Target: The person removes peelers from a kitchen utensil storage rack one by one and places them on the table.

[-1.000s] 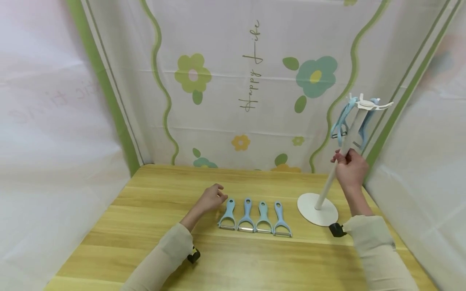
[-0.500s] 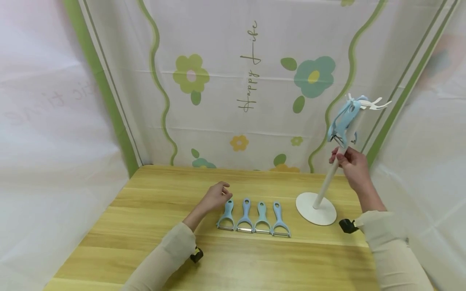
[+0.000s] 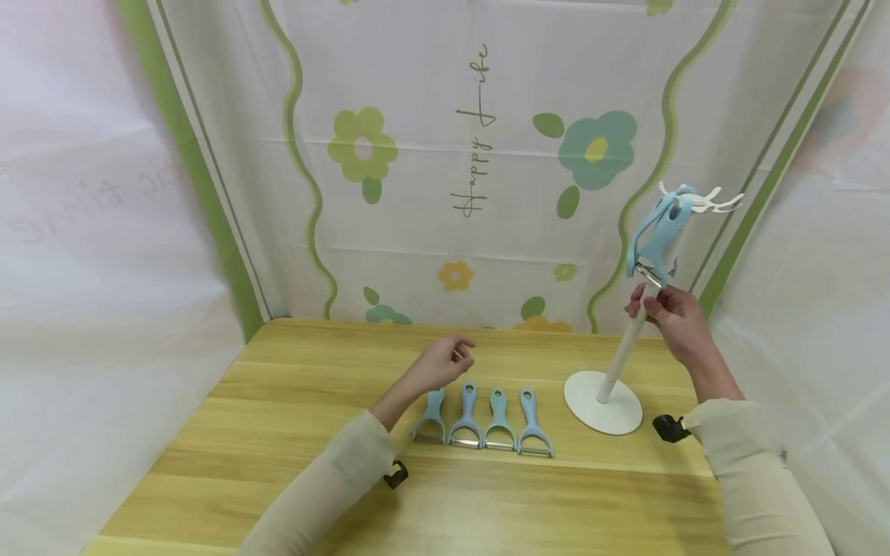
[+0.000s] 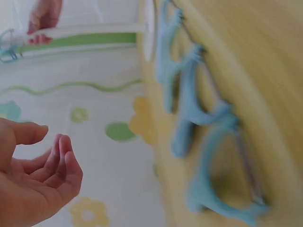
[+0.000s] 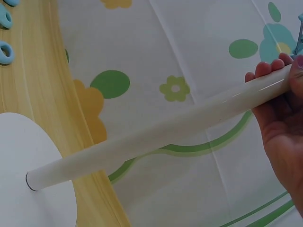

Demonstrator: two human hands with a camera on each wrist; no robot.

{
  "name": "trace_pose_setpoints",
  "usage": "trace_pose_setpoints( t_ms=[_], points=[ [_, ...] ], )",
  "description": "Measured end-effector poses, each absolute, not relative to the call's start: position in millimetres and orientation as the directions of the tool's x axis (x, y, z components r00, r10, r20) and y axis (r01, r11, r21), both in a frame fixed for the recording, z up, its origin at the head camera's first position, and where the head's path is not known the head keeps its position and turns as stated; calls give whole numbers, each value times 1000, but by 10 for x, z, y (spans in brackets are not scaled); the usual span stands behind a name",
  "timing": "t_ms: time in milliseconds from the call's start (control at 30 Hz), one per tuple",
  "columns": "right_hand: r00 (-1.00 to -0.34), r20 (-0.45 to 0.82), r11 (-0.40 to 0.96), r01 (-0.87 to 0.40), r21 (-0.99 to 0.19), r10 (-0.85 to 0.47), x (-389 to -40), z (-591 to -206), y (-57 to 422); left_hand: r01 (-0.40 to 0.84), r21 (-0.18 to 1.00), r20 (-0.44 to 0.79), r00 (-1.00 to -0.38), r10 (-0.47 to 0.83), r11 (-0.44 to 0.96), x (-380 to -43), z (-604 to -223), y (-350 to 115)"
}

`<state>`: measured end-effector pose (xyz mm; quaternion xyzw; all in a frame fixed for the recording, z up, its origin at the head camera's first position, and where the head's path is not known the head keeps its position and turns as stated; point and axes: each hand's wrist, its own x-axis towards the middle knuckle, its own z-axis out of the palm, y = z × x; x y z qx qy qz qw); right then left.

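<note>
A white round-based stand (image 3: 622, 361) with branching hooks at its top stands at the right of the table. My right hand (image 3: 677, 320) grips its pole just below the hanging peelers; in the right wrist view, the fingers (image 5: 271, 67) wrap the pole. Light-blue Y-shaped peelers (image 3: 660, 235) hang from the hooks, overlapping, so their number is unclear. Several more peelers (image 3: 499, 417) lie in a row on the table, handles away from me. My left hand (image 3: 443, 363) hovers over the handle end of the leftmost ones, fingers loosely bent around nothing, as the left wrist view also shows.
The wooden table (image 3: 278, 455) ends at a hanging flowered curtain (image 3: 417, 193) behind. White cloth walls (image 3: 799, 371) close in on both sides. The stand's round base (image 3: 587, 409) sits to the right of the peeler row.
The stand's top has turned, bringing hanging peelers round to the front left of the pole. My right hand stays on the pole. My left hand has moved right, over the row.
</note>
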<state>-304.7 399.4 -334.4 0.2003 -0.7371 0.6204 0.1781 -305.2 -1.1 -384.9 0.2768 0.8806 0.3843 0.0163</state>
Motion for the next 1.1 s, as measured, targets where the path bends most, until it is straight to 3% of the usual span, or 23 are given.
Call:
trace_pose_setpoints(
  t_ms=[200,333,467,700,967,1100],
  points=[
    [-848,517,-38,-516,-856,-119,-3072,-3358,3996,622,649,272,-728,629,439,-3048,-3459,466],
    [-852,515,-69,-510,-857,-99,-3072,-3369,3948,688,663,349,-634,691,296,-2993,-3112,865],
    [-858,508,-73,-504,-861,-69,-3061,-3381,3902,715,667,430,-597,678,207,-2935,-2785,1260],
    [-861,504,-99,-498,-862,-59,-3049,-3383,3875,728,673,545,-611,574,135,-2938,-2408,1745],
    [-869,493,-80,-489,-869,-47,-3023,-3386,3878,719,652,542,-663,516,240,-3029,-2241,2047],
    [-858,510,-98,-504,-858,-57,-3016,-3398,3888,659,722,497,-707,503,214,-3070,-2193,2166]
  ],
)
